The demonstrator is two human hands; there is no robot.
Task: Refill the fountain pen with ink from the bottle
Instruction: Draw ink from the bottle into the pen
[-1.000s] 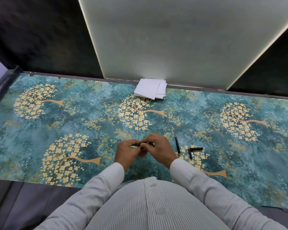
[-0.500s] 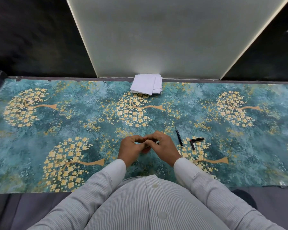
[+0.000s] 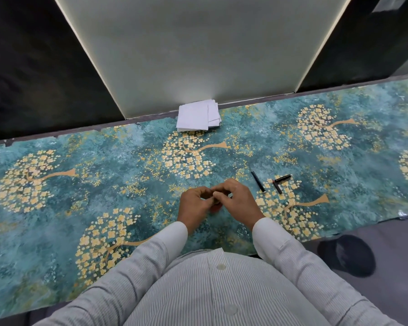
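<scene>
My left hand and my right hand meet fingertip to fingertip just above the patterned table, near its front edge. Both close on one small object; only a reddish-brown bit of it shows under the fingers, and what it is I cannot tell. Three black pen parts lie on the table to the right of my right hand. These are a long slim barrel, a short piece with a metal clip and a shorter dark piece. No ink bottle is visible apart from the hidden object.
A stack of folded white paper lies at the back edge against a pale upright panel. The table has a teal cover with golden trees. A dark shoe shows on the floor at lower right.
My head has turned, so the table now slants in view. Both hands stay together on the small object with slight finger motion. The pen parts have not moved.
</scene>
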